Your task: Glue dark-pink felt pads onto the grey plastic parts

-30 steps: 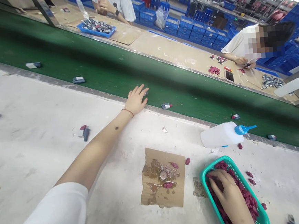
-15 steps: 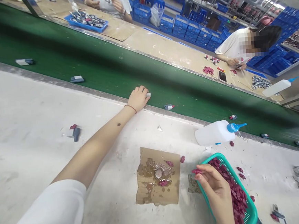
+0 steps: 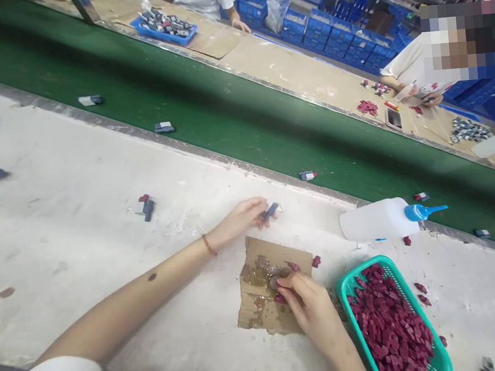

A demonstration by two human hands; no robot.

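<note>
My left hand [image 3: 250, 215] is closed on a small dark blue piece [image 3: 270, 210] above the white table, just beyond the cardboard. My right hand [image 3: 303, 295] pinches a small dark red piece at its fingertips, mostly hidden by them, beside a round metal cap [image 3: 274, 283]. The cap sits on the cardboard square [image 3: 270, 315], which is wet with clear liquid. Other dark red pieces lie on and beside the cardboard, one near its right edge [image 3: 316, 261]. To the right, a green basket [image 3: 441, 359] holds several dark red pieces [image 3: 391, 328].
A white bottle with a blue nozzle [image 3: 374, 220] lies on its side behind the basket. Beyond it runs a green conveyor belt [image 3: 225, 124] carrying small assembled pieces. Across the belt are two people, a blue tray [image 3: 184, 39] and stacked blue crates [image 3: 325, 31].
My left hand has come back from the belt, bringing the dark blue piece over the table. My right hand has moved left from the basket to the cardboard with the red piece.
</note>
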